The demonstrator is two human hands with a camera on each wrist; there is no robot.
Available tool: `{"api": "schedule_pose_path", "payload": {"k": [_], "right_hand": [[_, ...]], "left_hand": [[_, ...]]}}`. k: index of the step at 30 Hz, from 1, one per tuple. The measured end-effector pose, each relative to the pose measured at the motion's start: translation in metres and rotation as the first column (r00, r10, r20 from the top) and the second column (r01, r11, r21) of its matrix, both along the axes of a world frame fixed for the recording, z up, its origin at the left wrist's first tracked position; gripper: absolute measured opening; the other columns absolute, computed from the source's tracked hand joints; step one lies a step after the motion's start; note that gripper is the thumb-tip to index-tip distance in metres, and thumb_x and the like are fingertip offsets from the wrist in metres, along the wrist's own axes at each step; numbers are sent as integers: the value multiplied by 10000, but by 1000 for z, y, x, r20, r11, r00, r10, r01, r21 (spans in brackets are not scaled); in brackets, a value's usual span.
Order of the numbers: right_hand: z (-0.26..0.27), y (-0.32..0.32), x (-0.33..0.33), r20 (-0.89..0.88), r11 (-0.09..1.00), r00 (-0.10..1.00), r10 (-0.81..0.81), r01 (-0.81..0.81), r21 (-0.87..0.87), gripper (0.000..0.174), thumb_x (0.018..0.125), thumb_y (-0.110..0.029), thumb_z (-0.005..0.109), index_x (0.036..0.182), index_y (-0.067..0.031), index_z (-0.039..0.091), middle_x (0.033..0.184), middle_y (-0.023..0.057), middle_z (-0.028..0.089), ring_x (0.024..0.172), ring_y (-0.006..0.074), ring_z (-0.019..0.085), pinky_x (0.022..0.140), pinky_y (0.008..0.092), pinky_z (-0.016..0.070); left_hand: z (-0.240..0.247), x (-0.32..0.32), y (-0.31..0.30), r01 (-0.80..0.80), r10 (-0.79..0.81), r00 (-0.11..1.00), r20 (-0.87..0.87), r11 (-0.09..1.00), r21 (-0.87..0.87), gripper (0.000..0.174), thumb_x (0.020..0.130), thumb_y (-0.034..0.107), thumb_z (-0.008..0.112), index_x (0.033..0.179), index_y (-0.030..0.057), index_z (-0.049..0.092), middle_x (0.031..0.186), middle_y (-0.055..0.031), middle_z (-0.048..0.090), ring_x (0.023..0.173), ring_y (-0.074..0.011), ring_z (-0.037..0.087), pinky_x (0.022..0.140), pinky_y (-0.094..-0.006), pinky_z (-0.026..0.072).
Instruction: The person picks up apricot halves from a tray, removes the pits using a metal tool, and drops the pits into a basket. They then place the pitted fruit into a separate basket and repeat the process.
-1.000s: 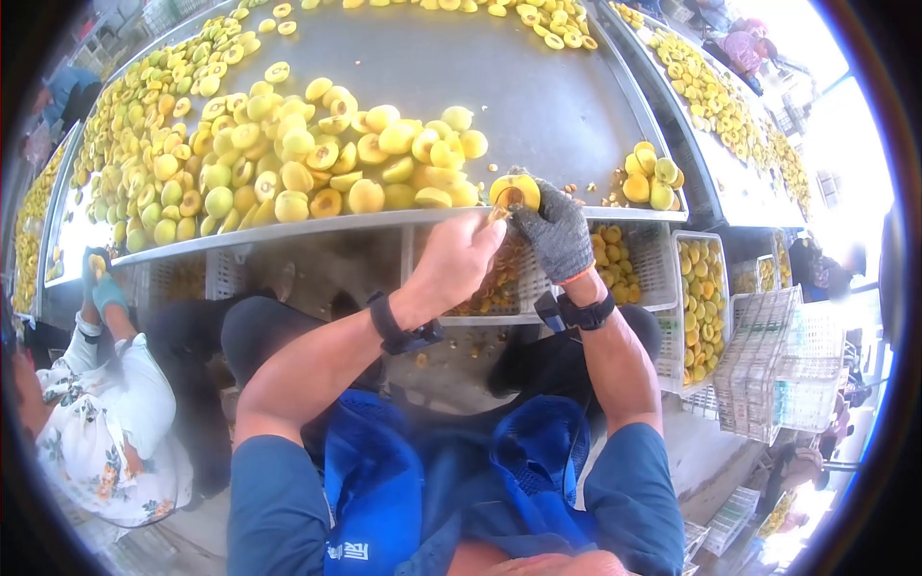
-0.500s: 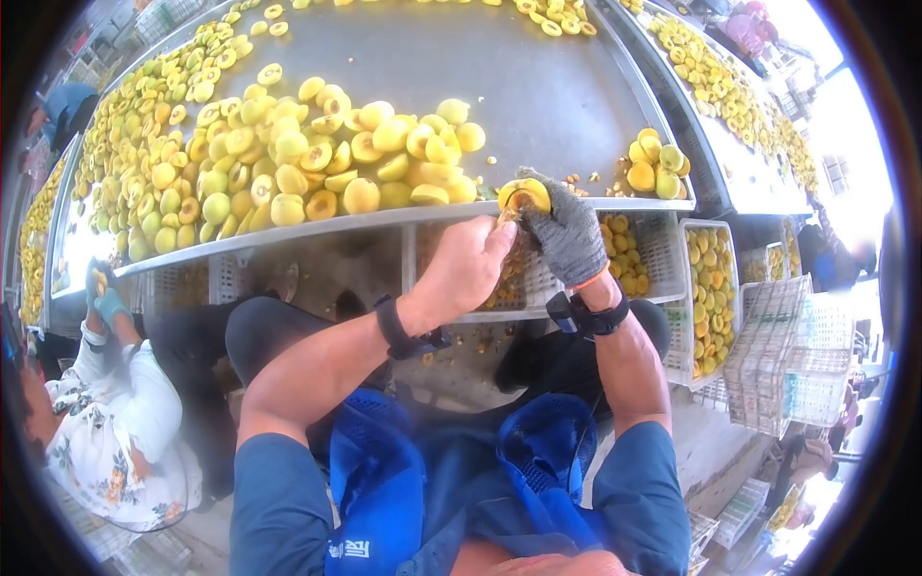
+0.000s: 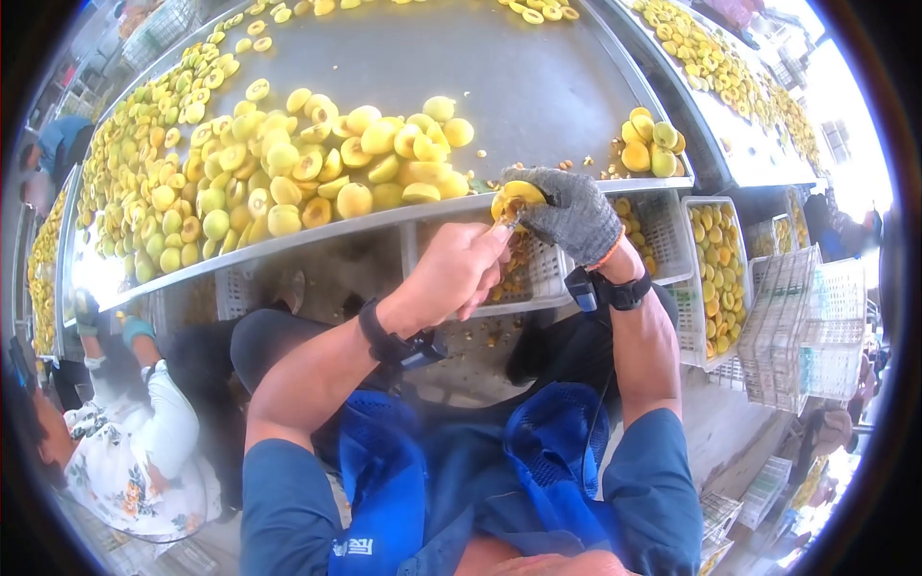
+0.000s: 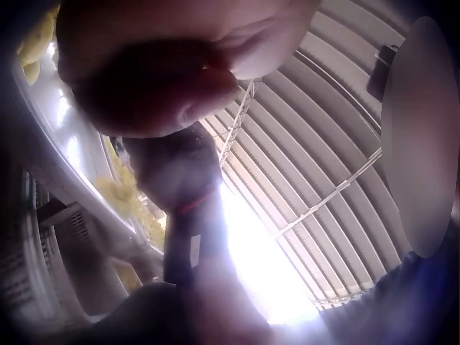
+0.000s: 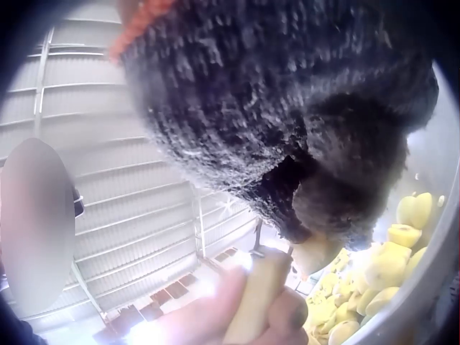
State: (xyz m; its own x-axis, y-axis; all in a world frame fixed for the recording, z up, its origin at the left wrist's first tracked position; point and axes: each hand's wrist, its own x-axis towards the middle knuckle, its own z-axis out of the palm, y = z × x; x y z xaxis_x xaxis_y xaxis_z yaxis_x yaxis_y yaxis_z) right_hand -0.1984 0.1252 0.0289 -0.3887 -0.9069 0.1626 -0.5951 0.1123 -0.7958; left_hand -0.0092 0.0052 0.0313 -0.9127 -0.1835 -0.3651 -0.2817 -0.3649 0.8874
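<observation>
My bare left hand (image 3: 449, 274) grips a small tool whose pale handle (image 5: 260, 296) and thin metal tip show in the right wrist view. My right hand (image 3: 578, 219), in a grey knitted glove, holds a yellow peach half (image 3: 515, 199) just over the table's near edge. The tool's tip is right at the cut face of this half, where brown flesh shows. In the left wrist view the bare fingers (image 4: 154, 93) fill the top, with the gloved hand behind them; fruit and tool are hidden there.
A large heap of peach halves (image 3: 279, 163) covers the left of the metal table (image 3: 432, 58). A small pile (image 3: 653, 144) lies at its right corner among pit scraps. Crates of fruit (image 3: 715, 278) stand below right. Another person (image 3: 144, 451) sits at the left.
The gloved hand has turned and now lies more level, tilting the peach half. My left hand stays at the fruit, with more of its lower fingers showing. The head view has shifted slightly.
</observation>
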Motion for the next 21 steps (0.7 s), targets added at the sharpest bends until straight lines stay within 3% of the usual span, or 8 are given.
{"api": "schedule_pose_path", "payload": {"k": [3,6,9,12,15,18,21], "right_hand": [[0,3,-5,-76,999,997,16,-13,39,347,844,-173,769,1169,-58,735,961,181,744,859,316,720,801,391,553],[9,7,-5,86,996,995,44,-50,73,328,838,-170,767,1146,-56,742,952,186,746,859,322,723,797,388,555],[14,10,-8,74,990,996,39,-49,132,332,865,-148,754,1176,-35,732,975,158,763,856,268,731,804,367,558],[14,11,-4,235,999,972,11,-23,47,364,904,-127,733,1247,-10,699,1027,113,768,900,181,712,818,332,560],[2,10,3,212,991,976,44,-16,-135,434,937,-85,706,1356,-2,634,1105,86,746,957,121,669,836,295,553],[3,10,17,213,989,977,-27,56,-136,503,935,-56,702,1424,-20,586,1155,95,733,989,112,661,852,284,547],[0,11,20,168,986,984,-59,83,-141,522,936,-30,689,1445,-36,574,1161,100,728,969,109,659,840,285,548]], "left_hand": [[2,1,-1,14,-19,999,38,989,150,396,1100,355,487,935,6,579,601,-1,447,410,-68,382,356,-240,332],[2,2,-6,74,-87,996,38,964,257,416,1094,383,496,944,5,586,614,5,436,417,-58,372,357,-229,328],[0,1,-13,130,-144,990,13,925,356,427,1090,409,489,967,12,588,625,18,434,419,-49,369,351,-223,329],[-6,0,-16,122,-116,992,-45,842,525,432,1090,420,472,993,15,587,637,26,439,418,-42,360,346,-219,329],[-9,-2,-18,99,-73,995,-67,783,614,430,1090,422,465,1005,17,584,643,33,442,416,-37,351,341,-217,326],[-11,-1,-16,93,-59,995,-75,785,613,431,1092,420,466,1004,16,589,641,25,446,412,-49,350,341,-219,320],[-7,0,-10,89,-59,995,-81,890,448,432,1098,416,465,1000,14,590,626,13,446,411,-61,362,342,-229,322]]}}
